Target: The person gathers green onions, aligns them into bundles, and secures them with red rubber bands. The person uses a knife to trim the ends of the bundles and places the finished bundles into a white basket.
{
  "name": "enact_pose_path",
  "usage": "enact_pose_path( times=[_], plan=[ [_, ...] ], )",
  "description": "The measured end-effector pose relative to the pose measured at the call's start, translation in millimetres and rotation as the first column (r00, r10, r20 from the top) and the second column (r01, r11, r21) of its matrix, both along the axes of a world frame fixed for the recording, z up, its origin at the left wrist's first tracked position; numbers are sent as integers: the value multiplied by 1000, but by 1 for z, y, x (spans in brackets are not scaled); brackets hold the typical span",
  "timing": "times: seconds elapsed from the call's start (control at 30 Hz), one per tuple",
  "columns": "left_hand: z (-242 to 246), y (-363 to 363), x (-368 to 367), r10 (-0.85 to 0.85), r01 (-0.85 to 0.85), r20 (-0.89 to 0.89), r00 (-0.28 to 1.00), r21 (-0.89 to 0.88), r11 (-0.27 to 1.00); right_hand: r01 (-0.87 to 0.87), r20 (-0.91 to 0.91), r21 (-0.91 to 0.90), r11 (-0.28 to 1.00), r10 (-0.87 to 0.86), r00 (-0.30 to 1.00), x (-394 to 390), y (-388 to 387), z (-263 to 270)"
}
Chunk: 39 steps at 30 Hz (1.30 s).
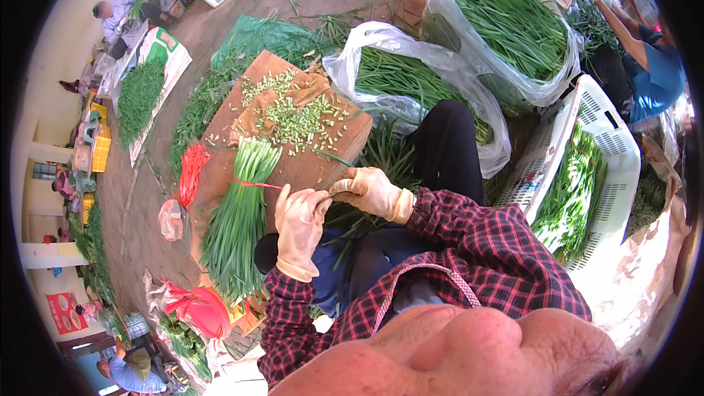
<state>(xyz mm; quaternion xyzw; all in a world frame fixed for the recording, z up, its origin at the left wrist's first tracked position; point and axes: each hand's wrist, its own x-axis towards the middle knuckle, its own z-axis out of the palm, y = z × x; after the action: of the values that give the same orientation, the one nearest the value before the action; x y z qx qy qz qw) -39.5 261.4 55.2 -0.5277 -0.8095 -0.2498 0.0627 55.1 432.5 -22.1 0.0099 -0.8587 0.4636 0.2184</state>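
Note:
A bundle of green garlic chives (240, 220), pale cut ends upward in the view, lies on a brown board (297, 168). A red tie (254, 183) circles it near the cut ends, and one end reaches towards my left hand. My left hand (300, 225), in a thin translucent glove, is beside the bundle. My right hand (377, 193), gloved too, meets it at the fingertips. Both pinch a thin dark strand (336, 194) between them; what it is cannot be told. Chopped pale stem pieces (297, 121) cover a brown cloth (247, 121) on the board.
Red ties (193, 173) and a stone-like block (171, 220) are left of the board. More red strips (184, 298) lie by a red round container (214, 313). Plastic bags of chives (407, 77) (509, 22) and a white crate (610, 137) stand right. A co-worker (654, 77) sits beyond.

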Motion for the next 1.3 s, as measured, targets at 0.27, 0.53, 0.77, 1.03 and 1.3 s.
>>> enact_pose_path(
  times=[0.27,0.53,0.77,1.03,1.3],
  plan=[
    [86,-25,-9,19,-33,134,991,99,995,-126,67,-7,992,126,990,4,13,7],
    [93,-38,-19,-6,-26,431,902,69,997,-287,320,-438,852,447,836,45,7,34],
    [54,-43,-55,25,-211,837,546,109,971,-67,427,-474,878,296,854,56,8,20],
    [1,-62,-145,435,-471,-182,882,-287,834,292,527,-676,677,167,833,56,13,-16],
    [-32,-58,-191,559,-396,98,824,-606,690,341,578,-629,698,128,806,55,15,-29]
  ],
)
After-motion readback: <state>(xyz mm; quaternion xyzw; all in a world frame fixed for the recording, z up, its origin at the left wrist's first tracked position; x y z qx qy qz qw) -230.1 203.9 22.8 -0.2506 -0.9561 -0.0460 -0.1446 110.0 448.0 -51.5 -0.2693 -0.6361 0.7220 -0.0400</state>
